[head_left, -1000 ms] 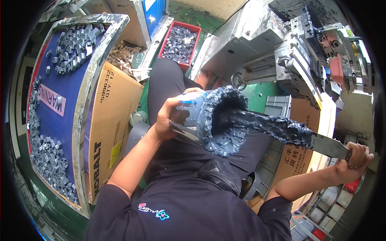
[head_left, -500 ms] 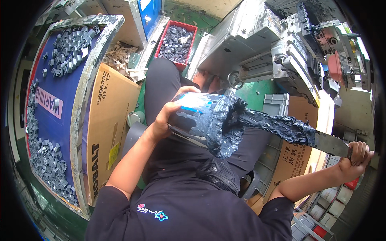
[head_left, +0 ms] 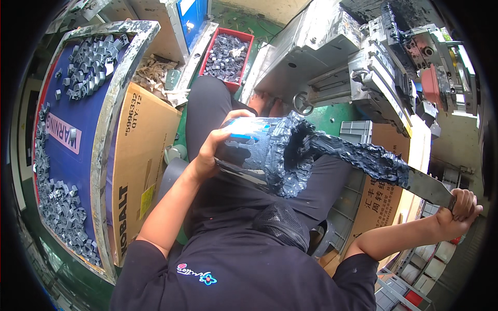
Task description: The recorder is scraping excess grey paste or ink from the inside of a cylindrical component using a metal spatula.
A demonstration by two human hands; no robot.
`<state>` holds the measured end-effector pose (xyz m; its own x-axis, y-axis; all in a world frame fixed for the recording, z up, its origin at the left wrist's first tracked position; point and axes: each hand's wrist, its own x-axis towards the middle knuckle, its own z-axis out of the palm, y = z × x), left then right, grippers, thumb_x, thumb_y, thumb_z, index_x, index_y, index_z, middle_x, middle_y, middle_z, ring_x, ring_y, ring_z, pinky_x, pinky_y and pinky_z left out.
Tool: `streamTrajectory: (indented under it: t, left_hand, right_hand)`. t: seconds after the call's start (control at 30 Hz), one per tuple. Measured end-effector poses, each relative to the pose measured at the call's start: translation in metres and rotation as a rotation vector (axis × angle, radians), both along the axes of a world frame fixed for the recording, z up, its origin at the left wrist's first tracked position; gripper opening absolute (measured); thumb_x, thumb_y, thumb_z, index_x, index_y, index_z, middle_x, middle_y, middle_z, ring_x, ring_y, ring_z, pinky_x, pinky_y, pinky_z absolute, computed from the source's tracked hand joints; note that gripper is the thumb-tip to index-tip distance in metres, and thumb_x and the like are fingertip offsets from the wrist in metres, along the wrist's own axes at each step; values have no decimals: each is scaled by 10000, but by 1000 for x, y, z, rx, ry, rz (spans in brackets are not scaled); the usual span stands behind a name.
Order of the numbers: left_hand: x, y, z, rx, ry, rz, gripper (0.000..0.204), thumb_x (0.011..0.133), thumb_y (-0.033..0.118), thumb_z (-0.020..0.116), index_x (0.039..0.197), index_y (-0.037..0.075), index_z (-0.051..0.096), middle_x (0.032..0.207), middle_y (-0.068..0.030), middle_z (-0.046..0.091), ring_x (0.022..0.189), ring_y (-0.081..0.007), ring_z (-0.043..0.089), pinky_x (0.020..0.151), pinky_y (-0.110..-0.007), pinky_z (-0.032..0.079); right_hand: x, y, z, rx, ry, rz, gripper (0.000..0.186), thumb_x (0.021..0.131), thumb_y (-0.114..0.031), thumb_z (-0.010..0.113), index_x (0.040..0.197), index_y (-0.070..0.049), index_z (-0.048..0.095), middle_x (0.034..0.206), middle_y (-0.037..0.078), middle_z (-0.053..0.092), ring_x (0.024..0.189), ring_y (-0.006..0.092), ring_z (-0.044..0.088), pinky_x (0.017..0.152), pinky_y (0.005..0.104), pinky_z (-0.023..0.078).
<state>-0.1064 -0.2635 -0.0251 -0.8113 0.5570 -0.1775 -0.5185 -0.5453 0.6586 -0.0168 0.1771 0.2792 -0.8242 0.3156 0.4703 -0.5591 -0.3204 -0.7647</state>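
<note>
My right hand [head_left: 463, 206] is clamped around the near end of a scraper [head_left: 428, 187]; my left hand [head_left: 212, 147] grips a tin [head_left: 246, 150], tipped sideways above my lap, mouth to the right. Dark paste [head_left: 363, 158] coats the blade up to that mouth; how deep it reaches, I can't tell. I judge I'm working the paste with the blade, and the next move calls for a firm tin and level scraper. Paste crowds the rim. Beyond sit a grey crate [head_left: 355, 129], a cardboard box [head_left: 148, 155], and a machine [head_left: 311, 46] ahead.
</note>
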Motion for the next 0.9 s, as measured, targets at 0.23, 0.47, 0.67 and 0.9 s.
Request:
streamTrajectory:
  t: [0.23,0.47,0.67,0.9]
  left_hand:
    - [1,2,-2,60,-28,34,601,872,400,451,1354,42,425,1251,-97,548,1127,-173,549,911,-313,464]
    - [0,2,2,126,-77,35,582,892,378,453,1359,32,421,1266,-108,547,1144,-186,551,937,-324,458]
    - [-1,3,-2,125,-68,43,566,902,390,447,1352,45,429,1250,-107,554,1120,-188,559,920,-331,464]
    - [-2,4,0,109,-106,95,519,934,382,423,1332,50,444,1236,-110,557,1125,-207,558,959,-354,452]
  right_hand:
    - [7,-15,4,88,64,-109,414,1005,-166,459,618,-136,314,511,-13,272,415,100,238,510,249,279]
    - [9,-34,3,127,135,-182,400,1005,-166,462,630,-147,322,526,-33,266,425,95,233,494,262,255]
    - [10,-48,4,193,152,-420,393,997,-153,459,635,-150,307,557,-29,284,444,86,253,502,250,259]
    - [20,-52,13,134,198,-217,419,992,-147,449,604,-157,293,565,-27,291,458,85,255,499,241,250]
